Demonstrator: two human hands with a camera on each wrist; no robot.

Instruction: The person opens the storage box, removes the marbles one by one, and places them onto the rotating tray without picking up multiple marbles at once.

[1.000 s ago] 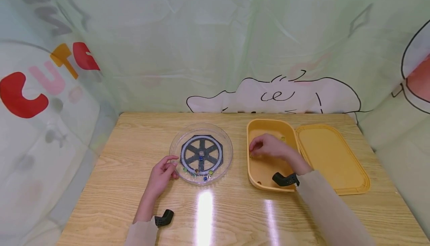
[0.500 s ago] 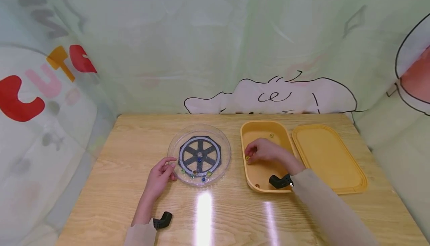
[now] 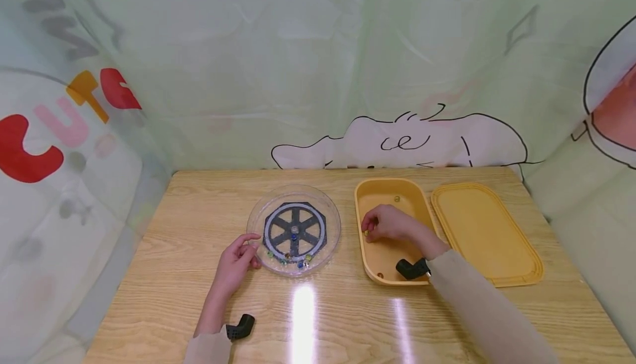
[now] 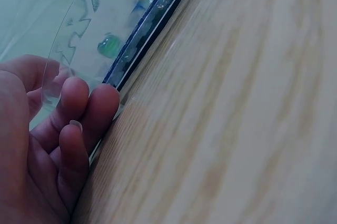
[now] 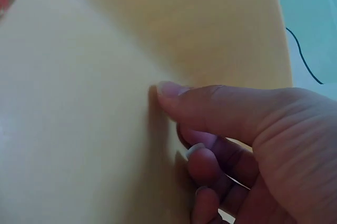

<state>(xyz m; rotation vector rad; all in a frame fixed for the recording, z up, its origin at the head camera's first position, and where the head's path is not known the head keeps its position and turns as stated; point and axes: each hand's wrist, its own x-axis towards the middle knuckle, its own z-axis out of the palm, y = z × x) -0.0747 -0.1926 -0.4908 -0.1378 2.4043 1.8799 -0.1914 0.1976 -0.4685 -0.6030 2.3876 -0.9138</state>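
On the table's left half is a clear round dish (image 3: 334, 206) with a dark six-spoked wheel pattern (image 3: 297, 211) and several glass marbles (image 3: 308, 257) near its front side. My left hand (image 3: 236, 262) grips the dish's left rim; in the left wrist view, fingers lie on both sides of the clear wall, near a green marble (image 4: 109, 46). My right hand (image 3: 392, 222) is inside an orange tub (image 3: 364, 259), by its left wall, pinching a yellow marble (image 3: 366, 233) that the thumb hides in the right wrist view.
Two more marbles lie in the tub: a yellowish one (image 3: 397, 199) at the back and an orange-brown one (image 3: 380, 275) at the front. The tub's flat orange lid (image 3: 484, 231) lies to its right. A printed curtain (image 3: 298, 77) hangs behind the wooden table (image 3: 208, 198).
The tub has slid slightly left, towards the dish. My right hand has shifted a little down along its left wall, and the back marble has rolled left. The left hand keeps its place.
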